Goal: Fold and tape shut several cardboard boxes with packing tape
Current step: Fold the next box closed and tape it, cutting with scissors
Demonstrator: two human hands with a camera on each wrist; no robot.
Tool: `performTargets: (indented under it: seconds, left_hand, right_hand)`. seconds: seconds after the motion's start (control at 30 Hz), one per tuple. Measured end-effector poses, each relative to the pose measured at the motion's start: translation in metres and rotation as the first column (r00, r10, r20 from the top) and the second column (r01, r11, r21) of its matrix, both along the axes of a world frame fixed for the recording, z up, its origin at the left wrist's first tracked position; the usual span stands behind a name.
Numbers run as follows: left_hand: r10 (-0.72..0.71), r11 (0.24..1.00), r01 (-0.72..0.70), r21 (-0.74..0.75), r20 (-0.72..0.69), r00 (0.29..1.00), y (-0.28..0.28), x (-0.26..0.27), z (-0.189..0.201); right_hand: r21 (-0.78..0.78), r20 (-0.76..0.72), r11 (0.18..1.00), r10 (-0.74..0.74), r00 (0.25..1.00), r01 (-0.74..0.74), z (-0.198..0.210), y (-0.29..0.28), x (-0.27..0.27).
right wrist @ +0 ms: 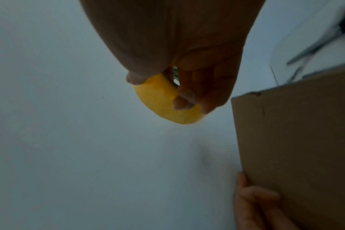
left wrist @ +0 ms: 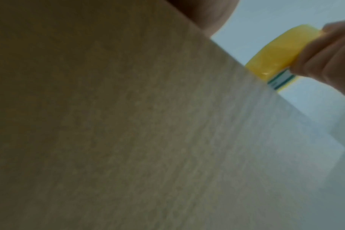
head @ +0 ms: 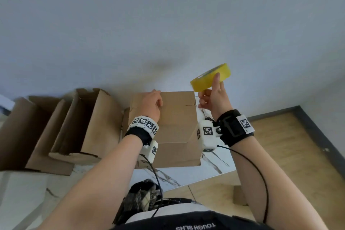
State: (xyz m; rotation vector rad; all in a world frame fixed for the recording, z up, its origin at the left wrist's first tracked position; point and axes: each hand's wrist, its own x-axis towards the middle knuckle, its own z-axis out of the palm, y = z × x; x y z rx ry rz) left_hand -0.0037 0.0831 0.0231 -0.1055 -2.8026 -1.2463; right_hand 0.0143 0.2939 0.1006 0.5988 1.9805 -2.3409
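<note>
A closed brown cardboard box [head: 177, 127] stands on the white marble table [head: 168, 176] in front of me. My left hand [head: 152, 103] lies on its top at the far edge, and its fingers [right wrist: 252, 202] bend over that edge onto the box's [right wrist: 295, 140] far side. My right hand [head: 212, 97] is raised just right of the box's far right corner. It grips a yellow roll of packing tape [head: 210, 77], thumb on the outer band and fingers through the core. The left wrist view shows the cardboard [left wrist: 128, 124] up close and the roll [left wrist: 276, 57] beyond it.
Two open cardboard boxes [head: 89, 123] [head: 24, 132] lean on the table to the left, close against the closed box. A pale wall rises right behind the table. Wooden floor [head: 298, 155] lies to the right, with a small cardboard piece [head: 239, 195] on it.
</note>
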Motion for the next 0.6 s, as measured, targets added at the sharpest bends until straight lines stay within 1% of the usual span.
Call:
performTargets:
  seconds: [0.1, 0.17, 0.27, 0.33, 0.4, 0.5, 0.57, 0.6]
  left_hand:
    - [-0.024, 0.997, 0.024, 0.068, 0.004, 1.000, -0.004, -0.001, -0.003]
    - [-0.033, 0.989, 0.031, 0.147, 0.005, 0.999, -0.006, 0.000, -0.004]
    - [-0.037, 0.952, -0.002, 0.307, 0.121, 0.992, -0.006, -0.001, 0.002]
    - [-0.041, 0.912, -0.024, 0.409, 0.150, 0.988, -0.003, -0.002, 0.004]
    - [-0.001, 0.914, -0.060, 0.402, 0.150, 0.989, -0.002, -0.003, 0.007]
    - [0.029, 0.930, -0.084, 0.357, 0.156, 0.987, 0.001, -0.003, 0.012]
    - [0.068, 0.938, -0.104, 0.330, 0.120, 0.991, 0.005, -0.001, 0.015]
    - [0.082, 0.946, -0.102, 0.306, 0.076, 0.994, 0.007, 0.001, 0.014]
  right_hand:
    - [-0.111, -0.004, 0.994, -0.001, 1.000, 0.000, 0.000, -0.008, 0.000]
    - [-0.160, -0.006, 0.987, -0.002, 1.000, 0.001, -0.004, -0.015, 0.002]
    - [-0.274, -0.018, 0.962, -0.014, 1.000, 0.009, -0.011, -0.033, 0.006]
    - [-0.389, 0.032, 0.920, -0.036, 0.999, 0.045, -0.014, -0.045, 0.004]
    - [-0.487, 0.105, 0.867, -0.063, 0.992, 0.106, -0.018, -0.053, -0.001]
    - [-0.571, 0.206, 0.792, -0.118, 0.971, 0.217, -0.025, -0.061, -0.007]
    - [-0.607, 0.245, 0.753, -0.128, 0.961, 0.255, -0.032, -0.062, -0.007]
    - [-0.625, 0.241, 0.738, -0.125, 0.962, 0.253, -0.036, -0.062, -0.006]
